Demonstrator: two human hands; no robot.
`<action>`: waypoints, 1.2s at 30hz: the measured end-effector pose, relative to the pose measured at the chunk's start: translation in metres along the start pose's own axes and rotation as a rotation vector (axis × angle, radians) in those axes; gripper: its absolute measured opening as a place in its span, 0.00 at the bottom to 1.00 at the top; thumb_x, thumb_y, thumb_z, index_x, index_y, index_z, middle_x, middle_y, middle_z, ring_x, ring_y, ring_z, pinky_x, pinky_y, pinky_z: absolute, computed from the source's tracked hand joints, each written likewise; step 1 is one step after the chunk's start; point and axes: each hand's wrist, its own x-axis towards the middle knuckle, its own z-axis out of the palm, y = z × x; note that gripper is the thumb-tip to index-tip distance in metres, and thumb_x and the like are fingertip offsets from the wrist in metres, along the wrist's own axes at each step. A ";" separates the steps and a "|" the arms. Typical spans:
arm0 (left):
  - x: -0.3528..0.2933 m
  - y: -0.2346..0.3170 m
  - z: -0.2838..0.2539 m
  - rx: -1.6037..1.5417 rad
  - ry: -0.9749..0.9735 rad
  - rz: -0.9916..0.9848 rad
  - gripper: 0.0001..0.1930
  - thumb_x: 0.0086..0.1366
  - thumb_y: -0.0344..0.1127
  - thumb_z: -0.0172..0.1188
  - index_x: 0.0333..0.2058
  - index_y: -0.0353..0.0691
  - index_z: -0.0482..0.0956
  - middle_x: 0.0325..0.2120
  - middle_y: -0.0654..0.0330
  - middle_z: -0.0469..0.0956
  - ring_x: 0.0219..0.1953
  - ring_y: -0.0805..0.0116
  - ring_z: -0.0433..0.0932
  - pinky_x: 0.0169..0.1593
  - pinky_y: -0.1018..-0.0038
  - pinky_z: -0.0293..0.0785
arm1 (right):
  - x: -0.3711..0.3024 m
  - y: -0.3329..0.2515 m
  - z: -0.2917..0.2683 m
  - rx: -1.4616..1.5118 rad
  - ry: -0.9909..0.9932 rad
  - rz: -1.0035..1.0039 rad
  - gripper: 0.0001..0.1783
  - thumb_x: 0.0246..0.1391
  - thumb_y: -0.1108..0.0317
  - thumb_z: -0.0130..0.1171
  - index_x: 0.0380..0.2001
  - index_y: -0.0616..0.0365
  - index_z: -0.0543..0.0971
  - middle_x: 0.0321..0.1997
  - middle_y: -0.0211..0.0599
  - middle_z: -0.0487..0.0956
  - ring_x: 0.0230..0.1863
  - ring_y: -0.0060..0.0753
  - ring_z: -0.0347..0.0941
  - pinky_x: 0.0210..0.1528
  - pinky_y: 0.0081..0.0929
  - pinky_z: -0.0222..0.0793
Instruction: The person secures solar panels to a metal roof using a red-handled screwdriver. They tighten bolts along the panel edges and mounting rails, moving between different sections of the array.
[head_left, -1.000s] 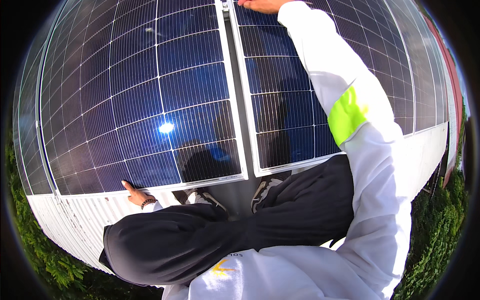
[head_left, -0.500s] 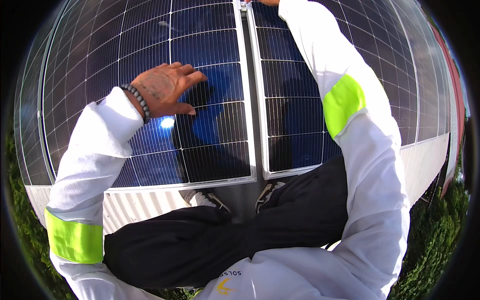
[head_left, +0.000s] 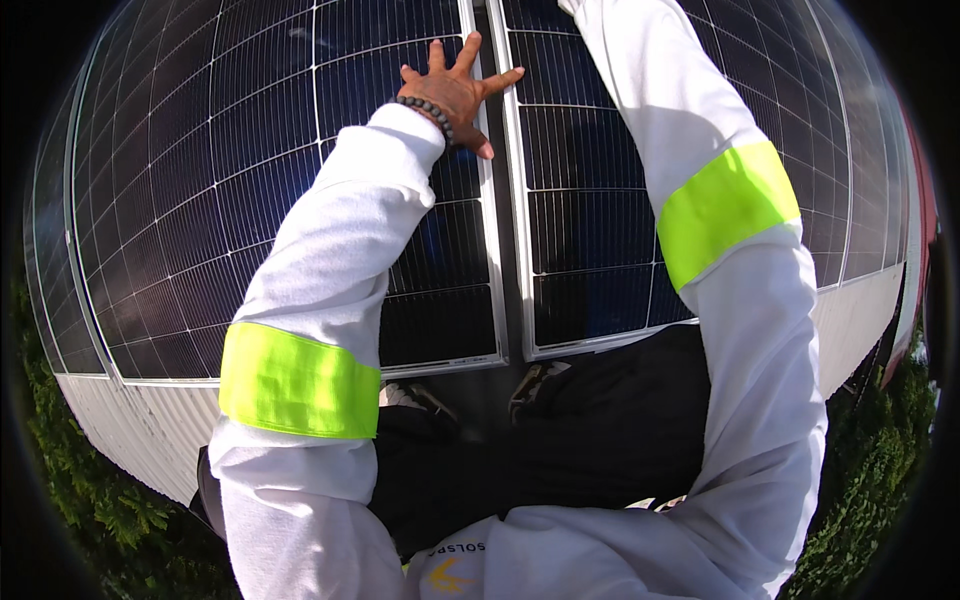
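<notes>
- Nearest you, your dark trousers point(head_left: 590, 420) and your shoes point(head_left: 535, 388) sit at the panels' lower edge, above the ribbed metal roof sheet point(head_left: 150, 425).
- Ahead, the left solar panel point(head_left: 190, 210) and the right solar panel point(head_left: 585, 235) lie side by side on the roof, a narrow gap point(head_left: 513, 290) between their pale frames. Laying these two looks done; whether they are fastened you cannot tell here, so any fixing left to do stays unclear.
- Further up, your left hand point(head_left: 450, 95), with the beaded bracelet point(head_left: 430, 110), has its fingers spread, palm down over the gap; it pinches nothing, and firm contact cannot be told.
- Your right sleeve point(head_left: 755, 320) reaches over the right solar panel; your right hand is beyond the upper edge, its fingers unseen.
- Farthest out, another framed panel point(head_left: 50, 270) lies at the left rim.
</notes>
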 end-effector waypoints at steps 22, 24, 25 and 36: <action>-0.004 0.005 -0.010 -0.062 -0.002 -0.049 0.60 0.37 0.48 0.82 0.66 0.89 0.52 0.75 0.63 0.36 0.74 0.39 0.38 0.69 0.33 0.50 | 0.019 -0.003 -0.012 0.490 -0.124 0.238 0.23 0.67 0.54 0.49 0.24 0.59 0.80 0.19 0.39 0.77 0.18 0.37 0.74 0.28 0.34 0.75; -0.004 0.004 -0.009 -0.058 0.004 -0.041 0.60 0.38 0.48 0.82 0.67 0.89 0.51 0.75 0.63 0.36 0.74 0.39 0.38 0.69 0.33 0.49 | 0.020 0.003 0.000 -0.042 -0.207 0.092 0.22 0.66 0.55 0.51 0.23 0.58 0.80 0.20 0.40 0.78 0.20 0.41 0.76 0.29 0.35 0.75; -0.004 0.003 -0.008 -0.053 0.007 -0.031 0.60 0.38 0.49 0.82 0.67 0.88 0.51 0.75 0.63 0.36 0.74 0.39 0.38 0.69 0.33 0.50 | 0.021 0.005 0.008 -0.148 -0.070 0.032 0.21 0.65 0.55 0.51 0.25 0.57 0.80 0.22 0.41 0.78 0.21 0.42 0.76 0.30 0.36 0.76; -0.006 0.005 -0.010 -0.055 0.020 -0.043 0.61 0.36 0.47 0.82 0.66 0.89 0.52 0.75 0.64 0.37 0.74 0.40 0.39 0.70 0.36 0.51 | -0.042 -0.001 -0.009 -0.229 0.189 0.114 0.20 0.61 0.51 0.53 0.46 0.54 0.79 0.37 0.51 0.82 0.48 0.55 0.79 0.48 0.47 0.76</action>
